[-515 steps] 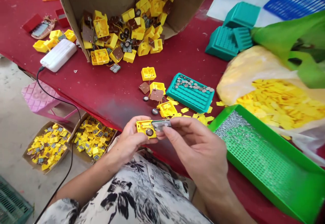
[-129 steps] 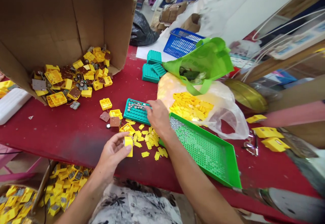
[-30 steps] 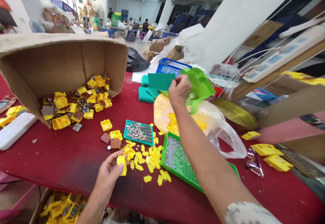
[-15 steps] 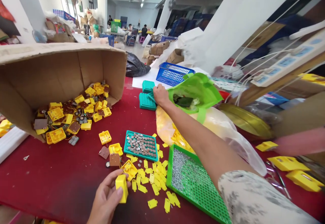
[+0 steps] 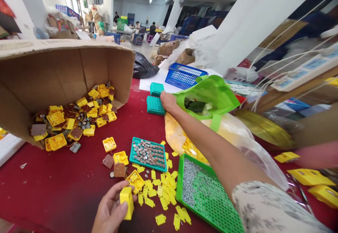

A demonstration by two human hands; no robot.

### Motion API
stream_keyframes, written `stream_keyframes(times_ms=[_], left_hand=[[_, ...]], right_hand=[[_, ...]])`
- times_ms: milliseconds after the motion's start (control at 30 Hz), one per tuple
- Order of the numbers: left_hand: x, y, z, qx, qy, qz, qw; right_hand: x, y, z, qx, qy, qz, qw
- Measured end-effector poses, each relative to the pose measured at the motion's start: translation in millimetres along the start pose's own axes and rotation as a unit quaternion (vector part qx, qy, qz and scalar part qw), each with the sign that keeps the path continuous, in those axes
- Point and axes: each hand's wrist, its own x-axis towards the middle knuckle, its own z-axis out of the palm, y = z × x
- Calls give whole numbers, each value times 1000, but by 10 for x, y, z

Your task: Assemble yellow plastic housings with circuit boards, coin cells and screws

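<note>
My left hand (image 5: pixel 111 208) is at the bottom of the view, gripping a yellow plastic box housing (image 5: pixel 126 202) upright. Just beyond it lie an open yellow housing (image 5: pixel 135 181) and a brown square board (image 5: pixel 119 170). My right arm stretches far across the red table, and my right hand (image 5: pixel 168 101) rests at the edge of a teal tray (image 5: pixel 155 105). Its fingers are curled out of sight. A second teal tray (image 5: pixel 156 89) sits just behind. A green shopping bag (image 5: pixel 208 97) lies against my hand's right side.
A cardboard box (image 5: pixel 66 71) lies on its side, spilling yellow housings. Between my hands are a teal tray of coin cells (image 5: pixel 148 154), loose yellow tags (image 5: pixel 158 190) and a green tray of screws (image 5: pixel 185 187). A plastic bag of tags (image 5: pixel 175 136) sits beyond.
My right hand has come down from above the green bag, where it held a teal tray, to the teal trays on the table. My left hand still grips the yellow housing.
</note>
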Motion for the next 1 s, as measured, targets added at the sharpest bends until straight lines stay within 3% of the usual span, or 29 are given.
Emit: stream_keyframes(times_ms=[167,333,467,1000], left_hand=[[-6,5,-3,-5,-10,2,1000],[-14,11,6,-8,-11,3,1000],[-16,18,14,-9,-15,5,1000],[-20,19,34,-8,-8,15,1000]], right_hand=[[-43,36,-120,-24,63,-37,997],[-429,-55,115,-47,43,-142,988],[-646,-65,284,-72,30,-158,984],[-470,-55,301,-76,65,-230,968]])
